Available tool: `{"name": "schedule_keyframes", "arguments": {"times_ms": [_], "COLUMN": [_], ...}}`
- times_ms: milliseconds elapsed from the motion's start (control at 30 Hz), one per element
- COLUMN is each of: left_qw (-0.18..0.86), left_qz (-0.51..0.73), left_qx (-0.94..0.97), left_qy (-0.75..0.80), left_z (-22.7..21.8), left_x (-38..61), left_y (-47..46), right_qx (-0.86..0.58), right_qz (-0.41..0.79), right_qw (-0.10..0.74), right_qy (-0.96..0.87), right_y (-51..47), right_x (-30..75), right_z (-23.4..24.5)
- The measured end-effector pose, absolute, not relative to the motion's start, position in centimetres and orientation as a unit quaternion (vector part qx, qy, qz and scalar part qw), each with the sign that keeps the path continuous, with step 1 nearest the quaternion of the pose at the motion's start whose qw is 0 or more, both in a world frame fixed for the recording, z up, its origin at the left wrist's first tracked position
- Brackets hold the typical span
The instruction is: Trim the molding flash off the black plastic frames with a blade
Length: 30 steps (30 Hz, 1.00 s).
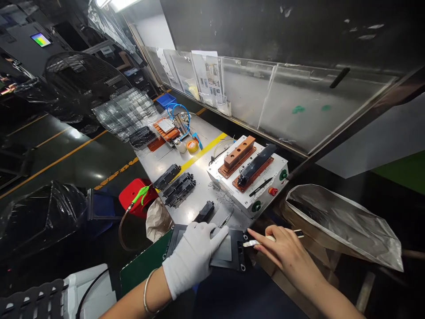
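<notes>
Workshop floor, dim, a large caged fan [83,79] toward 10 o'clock; metal tabletop [207,188] running through the middle, crossed by a yellow stripe. Tape roll [191,146] at 10 o'clock; black moulded parts [181,189] grouped at 8; white fixture box [229,188] at 3 to 4, bearing a brown block with holes [239,155] and a long black part [257,164]. Work lies at 6 o'clock: black frame [236,257] with a grey inset panel [224,252], at the near end of the tabletop. Left hand [192,254], gloved, laid palm-down across the frame, fingers partly extended; its grip on the underside is hidden, so cannot tell whether it clasps or only presses. Silver tweezers [226,219] just beyond those fingers; held or lying loose, unclear. Right hand [285,250], bare, between 4 and 5: grip pinching a white-handled tool [250,243], tip at the frame's right end, contact uncertain. Step in hand, as I judge it: detail work along that end edge. Next move would seem to call for a firm left hold and light, controlled tool strokes, clear of the gloved fingers.
</notes>
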<state>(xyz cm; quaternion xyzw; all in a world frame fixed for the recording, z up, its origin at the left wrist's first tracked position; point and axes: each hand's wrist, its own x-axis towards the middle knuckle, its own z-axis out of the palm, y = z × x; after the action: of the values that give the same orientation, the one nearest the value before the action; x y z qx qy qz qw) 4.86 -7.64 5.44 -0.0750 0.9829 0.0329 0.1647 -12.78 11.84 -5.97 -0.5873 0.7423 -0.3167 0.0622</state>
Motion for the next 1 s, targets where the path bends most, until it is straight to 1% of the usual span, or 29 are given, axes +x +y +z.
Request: {"name": "schedule_keyframes", "arguments": {"times_ms": [67, 133, 200, 300, 367, 400, 467, 633, 1000], "left_qw": [0.178, 0.184, 0.190, 0.182, 0.158, 0.145, 0.126, 0.109, 0.094], "left_qz": [0.053, 0.065, 0.067, 0.060, 0.051, 0.046, 0.035, 0.020, 0.031], "left_qx": [-0.069, -0.073, -0.084, -0.105, -0.114, -0.116, -0.117, -0.114, -0.116], "left_qy": [0.980, 0.978, 0.976, 0.976, 0.980, 0.982, 0.985, 0.987, 0.988], "left_z": [5.8, 6.0, 6.0, 5.6, 5.2, 4.9, 4.5, 4.2, 4.0], "left_x": [4.6, 4.5, 4.3, 4.4, 4.6, 4.7, 4.9, 5.2, 5.4], "left_y": [-7.8, -8.0, -8.2, -8.2, -8.1, -8.0, -7.8, -7.4, -7.5], "right_qx": [-0.586, -0.569, -0.526, -0.418, -0.353, -0.331, -0.308, -0.326, -0.292], "right_qz": [-0.322, -0.330, -0.347, -0.361, -0.364, -0.369, -0.376, -0.369, -0.374], "right_qw": [0.091, 0.153, 0.254, 0.448, 0.527, 0.543, 0.545, 0.549, 0.551], "right_qy": [0.738, 0.737, 0.734, 0.703, 0.682, 0.678, 0.683, 0.675, 0.687], "right_y": [11.9, 12.1, 12.4, 12.7, 12.7, 12.6, 12.2, 11.5, 11.2], "right_x": [-13.2, -13.5, -13.2, -11.9, -10.7, -10.2, -9.3, -8.7, -8.8], "right_z": [-5.9, -5.4, -4.5, -2.7, -2.0, -1.8, -1.8, -2.0, -1.4]}}
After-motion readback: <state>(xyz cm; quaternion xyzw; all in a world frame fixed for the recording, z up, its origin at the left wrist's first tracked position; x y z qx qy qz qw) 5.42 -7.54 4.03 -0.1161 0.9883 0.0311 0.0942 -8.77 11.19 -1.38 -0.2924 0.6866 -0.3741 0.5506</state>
